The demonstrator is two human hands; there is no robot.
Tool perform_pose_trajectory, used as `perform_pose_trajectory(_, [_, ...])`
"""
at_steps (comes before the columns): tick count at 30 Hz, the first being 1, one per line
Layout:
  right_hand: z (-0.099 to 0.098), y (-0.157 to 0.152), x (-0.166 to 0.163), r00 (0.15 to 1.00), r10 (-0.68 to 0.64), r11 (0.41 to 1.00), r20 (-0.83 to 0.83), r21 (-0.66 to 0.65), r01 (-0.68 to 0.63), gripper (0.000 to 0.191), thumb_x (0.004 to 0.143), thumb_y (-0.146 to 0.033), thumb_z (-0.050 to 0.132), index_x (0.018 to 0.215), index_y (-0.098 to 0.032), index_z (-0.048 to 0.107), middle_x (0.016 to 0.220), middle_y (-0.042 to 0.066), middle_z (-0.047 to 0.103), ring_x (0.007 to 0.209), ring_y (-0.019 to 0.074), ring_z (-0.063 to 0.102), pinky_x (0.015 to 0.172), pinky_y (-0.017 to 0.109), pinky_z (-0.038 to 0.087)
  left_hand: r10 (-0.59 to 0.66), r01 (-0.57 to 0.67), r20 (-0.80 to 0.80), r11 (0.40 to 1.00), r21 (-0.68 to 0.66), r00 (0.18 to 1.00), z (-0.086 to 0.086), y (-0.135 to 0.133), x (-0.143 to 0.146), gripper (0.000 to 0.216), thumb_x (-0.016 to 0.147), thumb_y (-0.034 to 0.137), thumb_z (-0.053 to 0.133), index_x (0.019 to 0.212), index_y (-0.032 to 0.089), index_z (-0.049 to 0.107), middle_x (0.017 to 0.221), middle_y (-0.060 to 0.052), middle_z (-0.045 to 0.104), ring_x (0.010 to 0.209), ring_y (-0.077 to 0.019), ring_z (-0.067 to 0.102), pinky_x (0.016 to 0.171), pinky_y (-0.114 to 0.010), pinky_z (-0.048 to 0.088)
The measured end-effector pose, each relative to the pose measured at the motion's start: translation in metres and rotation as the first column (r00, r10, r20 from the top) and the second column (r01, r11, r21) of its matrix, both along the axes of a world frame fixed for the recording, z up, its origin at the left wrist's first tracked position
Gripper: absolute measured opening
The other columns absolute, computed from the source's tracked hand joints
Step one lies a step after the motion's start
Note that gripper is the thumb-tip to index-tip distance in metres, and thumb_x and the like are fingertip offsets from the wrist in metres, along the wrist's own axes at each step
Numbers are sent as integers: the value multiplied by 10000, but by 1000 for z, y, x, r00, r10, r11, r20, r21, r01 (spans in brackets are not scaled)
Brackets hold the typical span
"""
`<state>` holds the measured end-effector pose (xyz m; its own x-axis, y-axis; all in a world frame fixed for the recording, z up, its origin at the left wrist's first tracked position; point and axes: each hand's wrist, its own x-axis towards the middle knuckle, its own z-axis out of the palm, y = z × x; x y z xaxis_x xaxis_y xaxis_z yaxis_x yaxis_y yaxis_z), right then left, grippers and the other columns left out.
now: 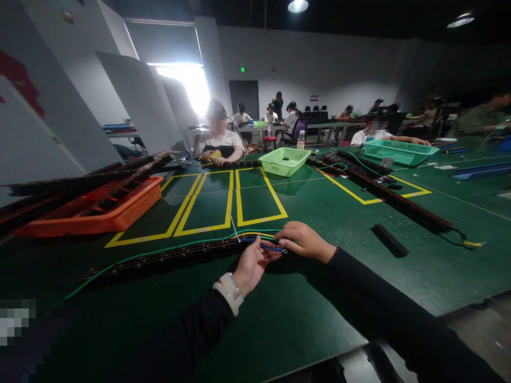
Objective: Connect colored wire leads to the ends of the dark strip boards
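Pinching a blue wire point(270, 247) — left hand point(251, 264), right hand point(304, 240) touching.

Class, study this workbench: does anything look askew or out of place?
Yes. Long black strips are heaped slantwise across the orange basket, overhanging its rim. A short black bar lies alone, outside the yellow boxes.

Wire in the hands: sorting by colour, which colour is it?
Blue wire, head view.

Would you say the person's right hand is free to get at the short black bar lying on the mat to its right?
Probably yes: the right hand rests at the blue wire, and only bare green mat lies between it and the short black bar.
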<state>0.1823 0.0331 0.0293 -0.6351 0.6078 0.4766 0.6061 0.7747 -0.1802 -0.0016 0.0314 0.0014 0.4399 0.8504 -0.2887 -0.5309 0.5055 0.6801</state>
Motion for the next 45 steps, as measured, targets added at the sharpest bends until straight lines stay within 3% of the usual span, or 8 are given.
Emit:
perform_pose_trajectory(4, [-2, -6, -7, 995, 75, 990, 65, 117, -83, 367, 881, -461, 487, 1062, -170, 619, 759, 61, 588, 722, 168, 512, 680, 290, 390, -28, 29, 26, 999, -40, 999, -1, 1, 0, 320, 908, 319, 395, 777, 96, 584, 725, -102, 662, 688, -169, 652, 688, -284, 515])
perform_pose_trajectory(8, [-7, -5, -11, 990, 45, 980, 131, 187, -70, 287, 929, -325, 437, 1106, -176, 607, 727, 49, 570, 701, 157, 491, 670, 284, 387, 6, -5, 54, 1000, -16, 999, -2, 2, 0, 311, 914, 298, 387, 827, 89, 599, 776, -103, 668, 737, -163, 650, 739, -289, 516])
perform_pose_trajectory(15, [-9, 2, -7, 996, -69, 993, 48, 99, 64, 245, 928, -226, 423, 1017, -177, 646, 782, 56, 556, 733, 153, 495, 676, 263, 403, -143, 148, -69, 986, 77, 987, 0, 0, 2, 420, 922, 380, 335, 838, 69, 604, 778, -147, 676, 737, -185, 653, 742, -328, 512])
perform_pose_trajectory(22, [-19, 11, -8, 995, -66, 995, 69, -71, 71, 163, 861, -159, 527, 942, -179, 667, 785, 47, 590, 770, 160, 506, 689, 257, 386, -346, 482, -391, 810, 334, 853, 1, -8, 2, 528, 854, 526, 400, 674, 78, 615, 663, -135, 665, 597, -182, 637, 564, -275, 488])
perform_pose_trajectory(31, [-23, 10, -11, 983, -81, 994, 166, -56, 91, 177, 808, -177, 589, 966, -206, 661, 857, 52, 602, 811, 186, 481, 729, 300, 378, -375, 563, -474, 745, 357, 797, -4, -7, 2, 539, 833, 561, 373, 626, 106, 573, 578, -95, 641, 507, -159, 608, 482, -243, 434])
perform_pose_trajectory(37, [-20, 17, -24, 987, -152, 987, -57, -58, 148, 318, 836, -360, 591, 1117, -211, 591, 1000, 81, 575, 960, 202, 505, 832, 332, 420, -360, 568, -499, 736, 367, 788, -3, -9, 3, 574, 807, 599, 366, 579, 110, 562, 549, -82, 615, 488, -141, 579, 490, -241, 418])
perform_pose_trajectory(42, [-12, 38, -53, 989, -134, 986, 56, -96, 139, 607, 756, -509, 638, 1256, -202, 482, 1157, 126, 526, 1066, 258, 478, 903, 428, 399, -410, 618, -505, 696, 365, 759, -3, -8, 2, 581, 798, 615, 341, 581, 124, 565, 539, -71, 599, 480, -132, 557, 475, -232, 398])
perform_pose_trajectory(45, [-8, 51, -71, 989, -84, 984, 125, -149, 102, 702, 687, -586, 662, 1243, -190, 496, 1151, 129, 519, 1045, 266, 486, 884, 426, 408, -470, 678, -505, 618, 397, 724, -3, -7, 0, 604, 805, 614, 303, 594, 122, 583, 561, -78, 601, 504, -138, 565, 470, -231, 382])
